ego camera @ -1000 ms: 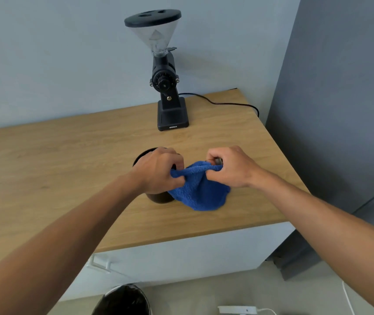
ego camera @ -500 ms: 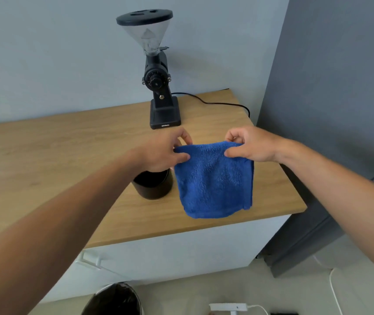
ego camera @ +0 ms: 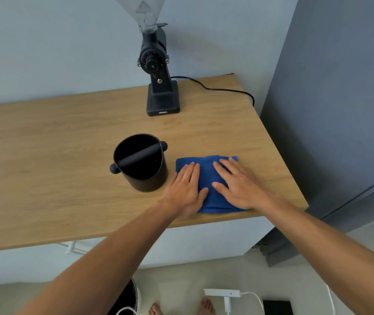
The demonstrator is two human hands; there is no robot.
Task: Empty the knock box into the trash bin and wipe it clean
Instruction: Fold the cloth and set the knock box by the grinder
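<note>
Both palms flat, fingers spread, pinching nothing: left hand [ego camera: 185, 189] and right hand [ego camera: 238, 185] press blue cloth [ego camera: 206, 171] onto counter [ego camera: 68, 144]. Knock box [ego camera: 140, 162] upright just left of left hand, apart from it. Likely rigid, light, smooth-walled (cloth soft); best grasped around wall.

one knock box [ego camera: 141, 163], one cloth [ego camera: 208, 178], two hands [ego camera: 185, 189]

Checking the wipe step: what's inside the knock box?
Inside the knock box only the knock bar shows, crossing the opening. The interior is dark; no grounds visible, but the shadowed bottom can't be judged.
</note>
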